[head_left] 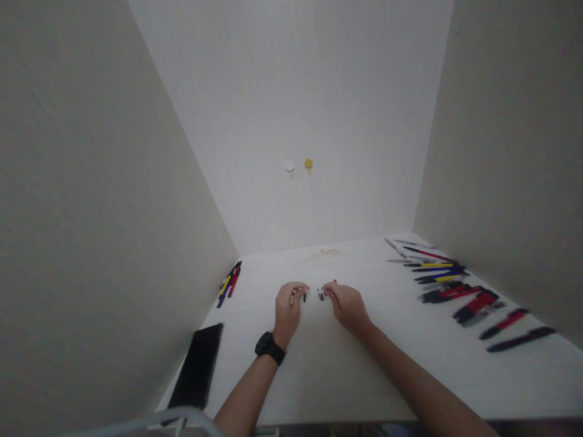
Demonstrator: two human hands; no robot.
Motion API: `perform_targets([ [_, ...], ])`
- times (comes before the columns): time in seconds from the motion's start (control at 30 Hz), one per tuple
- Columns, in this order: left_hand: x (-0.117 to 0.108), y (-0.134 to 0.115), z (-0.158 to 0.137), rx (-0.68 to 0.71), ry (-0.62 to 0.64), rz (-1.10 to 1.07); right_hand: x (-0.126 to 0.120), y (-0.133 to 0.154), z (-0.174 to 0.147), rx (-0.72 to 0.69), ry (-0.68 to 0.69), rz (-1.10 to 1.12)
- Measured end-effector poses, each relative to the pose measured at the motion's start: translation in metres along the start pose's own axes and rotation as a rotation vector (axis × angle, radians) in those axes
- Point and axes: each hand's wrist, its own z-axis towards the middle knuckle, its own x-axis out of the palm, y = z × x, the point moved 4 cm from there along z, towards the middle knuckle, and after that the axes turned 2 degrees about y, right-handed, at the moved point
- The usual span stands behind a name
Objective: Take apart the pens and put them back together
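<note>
My left hand (288, 306), with a black watch (269, 347) on its wrist, has thumb and fingers pinched together over the white surface. A small black piece (305, 298) shows right by its fingertips; whether it is gripped or lies there I cannot tell. Just across a narrow gap, my right hand (350, 305) is closed in a pinch too. At its fingertips is a small dark-and-white piece (320, 295), too blurred to name. A red tip (335, 281) peeks out behind the knuckles.
Many pens and markers (446, 279), red, black, yellow and blue, lie along the right wall. A smaller bunch of pens (229, 283) lies by the left wall, with a black tablet-like slab (197, 364) nearer me. Two hooks (308, 164) are on the back wall.
</note>
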Motion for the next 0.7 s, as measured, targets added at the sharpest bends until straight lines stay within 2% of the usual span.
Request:
perform_targets([
  [0.7,0.0029,-0.0026,-0.0006,0.097,0.05,0.144,-0.0007,0.0059,0.0033,-0.021,0.065,0.037],
])
